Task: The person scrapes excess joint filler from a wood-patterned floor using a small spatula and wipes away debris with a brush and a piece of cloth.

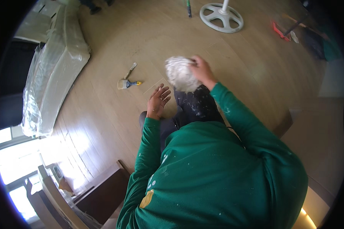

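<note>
My right hand (pixel 203 71) grips the upper right edge of a crumpled, whitish plastic bag (pixel 180 73), which hangs in front of my knee and is somewhat blurred. What the bag holds cannot be made out. Left of it, my left hand (pixel 157 102) is held up with its fingers apart and nothing in them. On the floor further left lie a wide paintbrush (pixel 128 84) with a blue and yellow handle and a narrow, light-ended tool (pixel 131 69), perhaps a scraper. White specks mark my dark trousers (pixel 198 105) and green sleeves.
A plastic-wrapped mattress-like piece (pixel 65 61) stands at the left. Ahead is a white round stand base (pixel 221 18), with a green-handled tool (pixel 189 8) beside it. A red broom-like head (pixel 280 31) lies far right. Brown panels (pixel 103 192) stand lower left. Another person's feet (pixel 95 10) show far off.
</note>
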Demonstrator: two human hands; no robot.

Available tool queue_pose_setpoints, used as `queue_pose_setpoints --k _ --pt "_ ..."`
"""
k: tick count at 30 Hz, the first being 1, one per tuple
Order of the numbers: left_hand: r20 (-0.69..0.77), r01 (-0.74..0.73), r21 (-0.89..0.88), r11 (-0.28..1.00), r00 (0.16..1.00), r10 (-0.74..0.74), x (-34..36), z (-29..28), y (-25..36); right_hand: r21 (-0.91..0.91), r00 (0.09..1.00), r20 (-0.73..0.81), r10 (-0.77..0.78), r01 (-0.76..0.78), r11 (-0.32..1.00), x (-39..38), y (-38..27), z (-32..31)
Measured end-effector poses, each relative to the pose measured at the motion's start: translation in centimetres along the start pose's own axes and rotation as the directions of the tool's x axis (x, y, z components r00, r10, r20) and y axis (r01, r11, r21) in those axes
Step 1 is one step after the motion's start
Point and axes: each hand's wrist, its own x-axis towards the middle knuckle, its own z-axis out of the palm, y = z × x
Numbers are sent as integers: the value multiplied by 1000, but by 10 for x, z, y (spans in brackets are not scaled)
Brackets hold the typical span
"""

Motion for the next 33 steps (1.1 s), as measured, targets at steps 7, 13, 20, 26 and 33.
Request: queue_pose_setpoints --k 7,13,20,26,33 --pt "-358 -40 -77 996 934 10 -26 -127 -57 141 884 -228 409 -385 912 -53 146 -116" --pt "-454 54 16 998 890 -40 -36 -155 -71 478 751 -296 591 -419 772 -98 187 -193" --pt "-463 -28 73 997 884 58 -43 -185 -80 742 725 -277 631 -257 620 -153 255 -247" --pt "-412 -42 -7 999 910 35 -18 -160 -97 299 257 -546 797 -829 473 -245 378 -257" --pt "-249 -116 257 959 951 182 -33 -213 -93 -493 695 83 714 -593 636 -184 279 -59"
